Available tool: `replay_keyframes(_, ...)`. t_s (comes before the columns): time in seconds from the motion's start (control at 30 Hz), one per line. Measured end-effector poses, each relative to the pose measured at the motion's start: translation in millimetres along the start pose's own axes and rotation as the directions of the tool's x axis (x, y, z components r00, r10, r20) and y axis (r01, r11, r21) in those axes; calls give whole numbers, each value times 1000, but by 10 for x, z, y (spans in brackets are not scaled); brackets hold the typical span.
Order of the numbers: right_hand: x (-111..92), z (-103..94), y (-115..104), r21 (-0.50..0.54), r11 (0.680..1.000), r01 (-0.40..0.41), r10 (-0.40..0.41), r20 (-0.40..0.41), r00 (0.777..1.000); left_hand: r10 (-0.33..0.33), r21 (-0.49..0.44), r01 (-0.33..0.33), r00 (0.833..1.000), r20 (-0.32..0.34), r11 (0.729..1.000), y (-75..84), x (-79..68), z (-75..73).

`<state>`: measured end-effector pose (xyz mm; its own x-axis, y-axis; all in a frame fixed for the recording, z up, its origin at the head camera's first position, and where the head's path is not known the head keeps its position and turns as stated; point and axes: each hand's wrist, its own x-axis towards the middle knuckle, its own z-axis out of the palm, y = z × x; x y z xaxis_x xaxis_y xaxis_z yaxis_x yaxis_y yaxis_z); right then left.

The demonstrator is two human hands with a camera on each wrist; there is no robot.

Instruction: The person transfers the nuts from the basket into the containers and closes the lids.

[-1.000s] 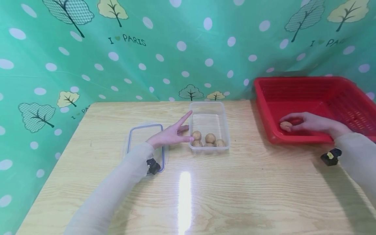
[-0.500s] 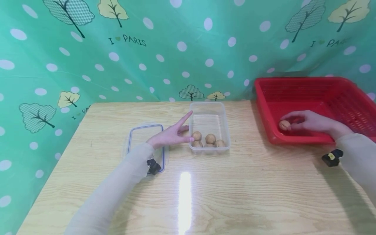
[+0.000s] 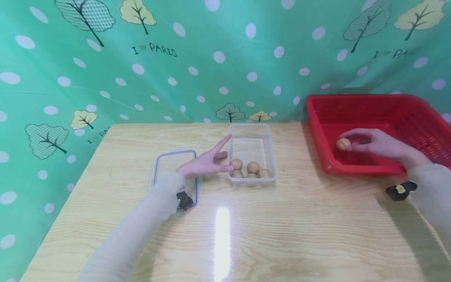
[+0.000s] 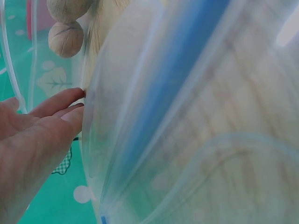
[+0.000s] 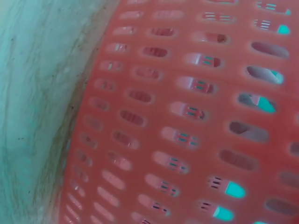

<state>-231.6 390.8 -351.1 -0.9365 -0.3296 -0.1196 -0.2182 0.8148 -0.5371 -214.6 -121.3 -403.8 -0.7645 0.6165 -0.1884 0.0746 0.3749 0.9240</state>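
I'm judging this the pick step: R hand (image 3: 384, 144) pinching walnut (image 3: 341, 143) in red basket (image 3: 359, 168), L hand (image 3: 202, 163) fingers extended at clear box (image 3: 248, 149); next prob. req. lift-out.

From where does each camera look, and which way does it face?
Head: on the head, facing forward and down at table, container, red basket; left hand, right hand, sleeves show.
Left wrist: on that wrist, facing the lid and walnuts; left hand shows.
Right wrist: on that wrist, facing the basket's slotted wall; no hand plainly shows.
Head and left wrist share the walnuts.
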Motion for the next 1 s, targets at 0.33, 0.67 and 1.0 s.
replay_keyframes(0.33,-77,-57,-127,78,997,-1,6,-62,998,-9,-4,9,1000,-5,1000,11,-5,3)
replay_keyframes(0.67,-135,-121,-269,96,993,-62,72,-100,992,-8,-12,8,1000,-2,1000,8,-17,13)
replay_keyframes(1.0,-143,-117,-472,155,988,-7,29,-137,990,-8,-11,8,1000,1,1000,3,-11,10)
